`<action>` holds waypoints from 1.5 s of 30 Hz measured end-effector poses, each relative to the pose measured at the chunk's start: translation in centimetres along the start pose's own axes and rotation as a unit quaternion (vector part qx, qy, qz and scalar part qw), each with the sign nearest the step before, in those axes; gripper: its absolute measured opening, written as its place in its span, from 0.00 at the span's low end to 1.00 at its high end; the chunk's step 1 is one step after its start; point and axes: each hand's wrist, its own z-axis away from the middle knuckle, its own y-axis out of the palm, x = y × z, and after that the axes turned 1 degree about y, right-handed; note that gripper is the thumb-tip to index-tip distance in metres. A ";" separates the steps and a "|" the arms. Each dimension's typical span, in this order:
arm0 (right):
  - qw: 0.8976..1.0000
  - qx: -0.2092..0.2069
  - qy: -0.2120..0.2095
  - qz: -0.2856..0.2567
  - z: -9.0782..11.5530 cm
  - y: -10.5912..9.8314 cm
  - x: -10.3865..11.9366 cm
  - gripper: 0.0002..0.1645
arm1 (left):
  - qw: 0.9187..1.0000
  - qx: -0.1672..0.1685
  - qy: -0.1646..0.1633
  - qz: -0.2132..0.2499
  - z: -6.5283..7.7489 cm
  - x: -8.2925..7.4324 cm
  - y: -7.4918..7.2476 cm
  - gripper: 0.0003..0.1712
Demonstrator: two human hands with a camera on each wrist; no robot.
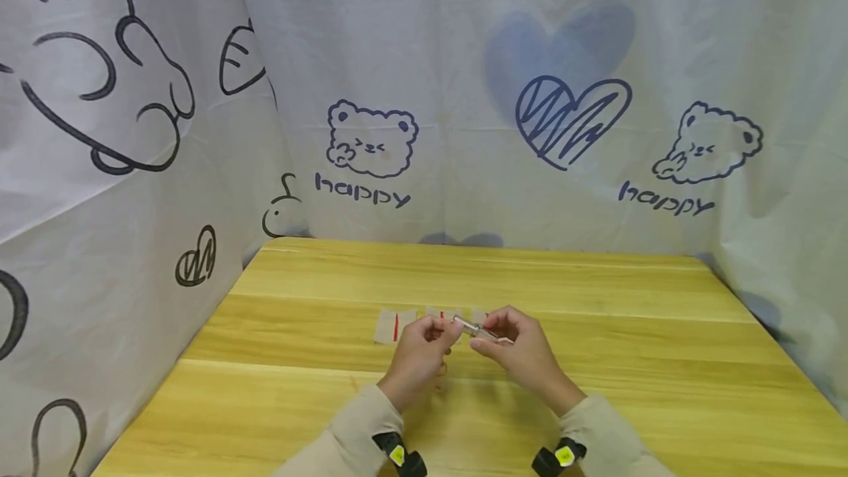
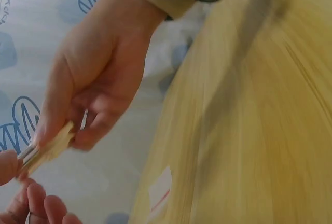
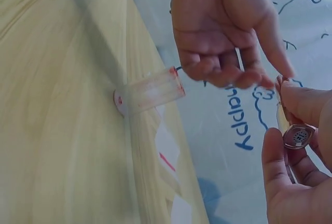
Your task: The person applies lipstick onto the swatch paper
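Ahead of me over the table, both hands hold a small silvery wristwatch point(image 1: 472, 327) between them. In the right wrist view, its small dark dial point(image 3: 299, 137) faces the camera. A pale tan band point(image 2: 61, 140) stretches between the hands in the left wrist view. My left hand point(image 1: 422, 350) pinches the left end with thumb and fingertips. On the other end, the thumb and fingers of my right hand point(image 1: 528, 352) grip around the dial. The fingers cover much of the band.
White slips of paper with red lines, one at the left point(image 1: 396, 327), lie on the wooden table point(image 1: 298, 389) beyond the hands. A clear, red-edged piece point(image 3: 155, 90) stands on the tabletop in the right wrist view. A printed white curtain point(image 1: 450, 168) surrounds the table.
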 end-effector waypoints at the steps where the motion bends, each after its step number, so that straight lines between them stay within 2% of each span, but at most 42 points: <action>1: 1.000 0.000 -0.001 -0.001 0.1 -0.2 -0.1 0.16 | 1.000 0.005 0.002 -0.010 0.0 0.0 -0.2 0.15; 5: 1.000 -0.009 0.009 -0.002 0.2 -0.9 -0.6 0.16 | 0.998 0.008 0.031 -0.056 0.1 0.4 -1.2 0.11; 9: 0.999 -0.017 0.030 0.007 0.3 -1.4 -0.9 0.16 | 0.994 0.004 0.043 -0.096 0.2 1.0 -2.1 0.11; 14: 0.999 -0.015 0.043 0.009 0.5 -1.9 -0.9 0.17 | 0.989 0.016 0.009 -0.150 0.4 1.6 -2.9 0.21; 18: 0.999 -0.013 0.048 0.010 0.5 -2.2 -0.9 0.18 | 0.980 0.052 -0.017 -0.194 0.5 1.9 -3.3 0.33; 21: 0.999 -0.011 0.049 0.007 0.5 -2.2 -0.9 0.18 | 0.972 0.077 -0.028 -0.220 0.5 2.1 -3.3 0.36; 25: 0.998 -0.013 0.054 -0.001 0.5 -2.2 -0.9 0.17 | 0.964 0.087 -0.035 -0.248 0.5 2.1 -3.3 0.30; 30: 0.998 -0.012 0.056 -0.007 0.5 -2.2 -0.9 0.17 | 0.958 0.090 -0.032 -0.269 0.5 2.3 -3.3 0.21; 37: 0.998 -0.015 0.061 -0.007 0.5 -2.1 -0.8 0.16 | 0.957 0.099 -0.013 -0.272 0.4 2.7 -3.4 0.12; 45: 0.998 -0.011 0.058 -0.006 0.6 -2.2 -0.5 0.18 | 0.959 0.108 -0.010 -0.263 0.3 2.4 -3.4 0.10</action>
